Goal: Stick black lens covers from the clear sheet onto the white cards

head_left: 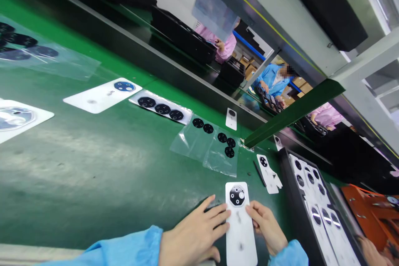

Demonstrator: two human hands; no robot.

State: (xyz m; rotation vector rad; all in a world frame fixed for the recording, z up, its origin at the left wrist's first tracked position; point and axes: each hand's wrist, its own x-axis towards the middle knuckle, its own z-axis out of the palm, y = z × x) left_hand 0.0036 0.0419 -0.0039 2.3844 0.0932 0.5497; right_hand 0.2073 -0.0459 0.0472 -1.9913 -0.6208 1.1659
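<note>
In the head view, a white phone back cover [240, 232] with a round black camera plate [237, 196] near its top lies in front of me. My right hand [268, 224] pinches its right edge, thumb on top and fingers curled beneath. Stretched and spread, the fingers of my left hand [198, 230] rest against the left edge without closing around it. Blue sleeves cover both arms. Just beyond, another white cover [266, 172] lies beside a thin dark strip [259, 173].
A black tray [301, 216] of white covers stands at right. Clear bags [215, 158], a strip of black discs [162, 109] and a white sheet [101, 96] lie on the green table [109, 174]. A green post [293, 112] slants ahead. Co-workers [272, 79] sit beyond.
</note>
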